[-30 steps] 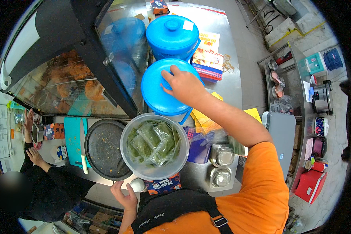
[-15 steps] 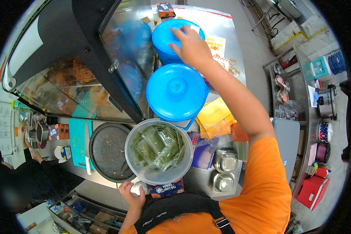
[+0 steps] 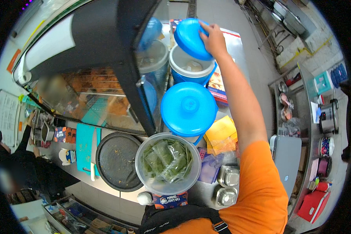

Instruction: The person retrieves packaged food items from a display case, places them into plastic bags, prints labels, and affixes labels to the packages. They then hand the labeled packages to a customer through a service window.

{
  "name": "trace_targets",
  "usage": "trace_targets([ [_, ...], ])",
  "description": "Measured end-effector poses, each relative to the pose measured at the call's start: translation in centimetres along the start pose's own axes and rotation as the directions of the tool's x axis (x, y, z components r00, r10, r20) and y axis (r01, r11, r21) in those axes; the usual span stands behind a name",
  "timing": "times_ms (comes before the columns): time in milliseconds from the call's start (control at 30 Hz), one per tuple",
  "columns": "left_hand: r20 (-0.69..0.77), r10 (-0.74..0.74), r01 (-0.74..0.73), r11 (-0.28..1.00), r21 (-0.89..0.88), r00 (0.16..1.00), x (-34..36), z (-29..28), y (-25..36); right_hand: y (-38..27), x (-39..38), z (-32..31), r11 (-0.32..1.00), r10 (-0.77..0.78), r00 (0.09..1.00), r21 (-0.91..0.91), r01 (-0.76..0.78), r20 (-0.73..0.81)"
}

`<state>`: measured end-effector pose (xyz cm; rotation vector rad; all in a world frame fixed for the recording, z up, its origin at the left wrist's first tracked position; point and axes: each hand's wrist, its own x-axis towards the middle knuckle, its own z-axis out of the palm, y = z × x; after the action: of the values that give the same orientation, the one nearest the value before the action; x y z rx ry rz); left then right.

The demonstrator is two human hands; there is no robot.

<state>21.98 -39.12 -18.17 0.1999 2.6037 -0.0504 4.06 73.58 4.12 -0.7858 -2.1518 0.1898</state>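
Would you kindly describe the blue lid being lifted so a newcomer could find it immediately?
Beside the glass display case stand two blue tubs. The lid is tilted over the farther tub, gripped by the right hand. Unlike the nearer tub's lid, it is off its tub.

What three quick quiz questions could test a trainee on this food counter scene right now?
1. True or false: the far blue bucket is open, its blue lid lifted in the right hand.
2. What fills the clear tub? A) packets of green leaves B) eggs C) rice
3. What lies just left of the clear tub?

Key: 1 true. 2 A. 3 The round dark pan; the near blue bucket is lidded. The left hand is not visible.
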Motion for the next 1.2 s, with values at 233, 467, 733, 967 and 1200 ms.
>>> trace_targets([
  [233,-0.042,-0.035,0.029,0.992,-0.124,0.999,-0.5,-1.0,4.0,-2.1,-2.6,0.2,0.996,0.083,0.996,0.024,-0.084,0.044],
  [467,-0.685,0.266,-0.648,0.656,-0.387,0.679,9.9,-21.7,30.7,-1.3,-10.7,-14.1,0.343,0.559,0.8,0.939,0.016,-0.218],
  [733,-0.592,0.789,-0.935,-0.067,-0.349,0.164,14.5,-35.8,78.3,10.5,-33.2,-31.9,-0.137,0.8,0.542,0.957,-0.256,0.259],
  [967,0.082,0.721,-0.717,0.693,-0.076,0.688,32.1,-36.3,100.6,21.9,-50.1,-48.4,0.161,0.969,0.245,0.864,-0.478,-0.045],
  [1200,0.447,0.449,-0.426,0.891,-0.158,0.774,34.3,-34.7,104.4,21.6,-62.6,-54.3,0.158,0.975,-0.041,0.814,-0.559,-0.218],
])
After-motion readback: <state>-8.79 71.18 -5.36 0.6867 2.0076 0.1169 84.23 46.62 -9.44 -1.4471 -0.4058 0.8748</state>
